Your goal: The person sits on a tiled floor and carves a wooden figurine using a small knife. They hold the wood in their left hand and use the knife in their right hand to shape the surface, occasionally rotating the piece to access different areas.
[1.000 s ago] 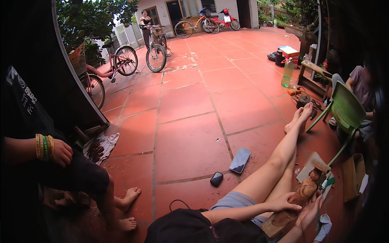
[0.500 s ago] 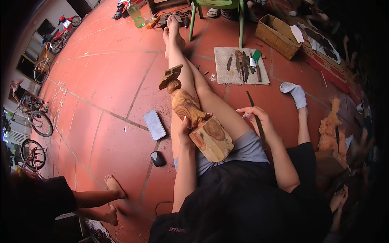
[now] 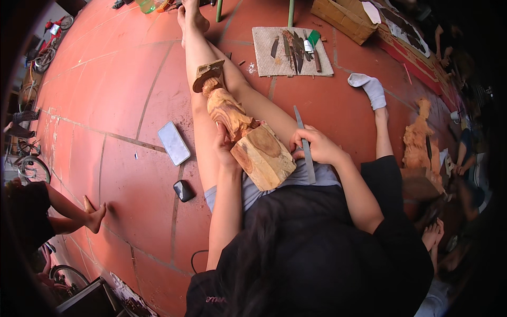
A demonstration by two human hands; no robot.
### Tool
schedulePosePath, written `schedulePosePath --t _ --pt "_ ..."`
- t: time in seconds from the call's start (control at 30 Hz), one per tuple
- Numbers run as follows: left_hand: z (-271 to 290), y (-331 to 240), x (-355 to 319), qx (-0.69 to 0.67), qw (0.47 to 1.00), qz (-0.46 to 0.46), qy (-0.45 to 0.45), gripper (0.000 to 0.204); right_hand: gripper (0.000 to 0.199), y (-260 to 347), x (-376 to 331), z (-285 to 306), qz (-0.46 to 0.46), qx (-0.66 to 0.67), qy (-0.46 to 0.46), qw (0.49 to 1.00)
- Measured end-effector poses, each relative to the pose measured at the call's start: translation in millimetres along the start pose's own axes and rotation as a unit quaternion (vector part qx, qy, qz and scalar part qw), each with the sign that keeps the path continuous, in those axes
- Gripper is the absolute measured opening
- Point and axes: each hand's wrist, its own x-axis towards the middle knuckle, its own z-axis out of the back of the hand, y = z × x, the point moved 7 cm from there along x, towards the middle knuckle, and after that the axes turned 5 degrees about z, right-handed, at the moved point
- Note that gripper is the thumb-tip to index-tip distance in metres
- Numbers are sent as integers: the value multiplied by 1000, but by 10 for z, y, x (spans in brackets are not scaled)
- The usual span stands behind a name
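A carved wooden figure [image 3: 228, 111] with a wide flat hat and a square uncarved block as its base lies tilted across my lap. My left hand [image 3: 226, 147] is wrapped round its side just above the block, fingers partly hidden behind the wood. In my right hand [image 3: 322, 146] is a long, narrow metal file [image 3: 310, 170], gripped near its middle. Its tapered end points away from me and its flat face shows. The right fingers are close to the block's right side; whether they touch it I cannot tell.
Ahead lies a pale mat [image 3: 266, 59] bearing several files and blades [image 3: 299, 58]. A phone [image 3: 174, 142] and a small black case [image 3: 184, 190] rest on the red tiles to the left. Right are a cardboard box [image 3: 343, 20] and another carved wood piece [image 3: 417, 138]. A person's bare feet [image 3: 95, 217] stand at left.
My right hand has come closer to the block and turned the file so its flat face shows. The left hand keeps its hold on the figure. The whole view has shifted.
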Motion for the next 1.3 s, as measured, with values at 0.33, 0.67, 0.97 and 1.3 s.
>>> schedulePosePath --t 0.33,0.67,0.97,1.3 --pt "-184 46 26 71 996 38 -50 62 40 -165 209 163 5 -43 -139 989" --pt "-144 78 8 143 980 59 -129 67 73 535 480 411 74 226 -256 937" --pt "-84 109 26 136 979 53 -139 58 41 509 353 157 6 254 -263 931" --pt "-161 85 62 170 971 63 -154 55 28 559 278 121 84 87 -209 970"
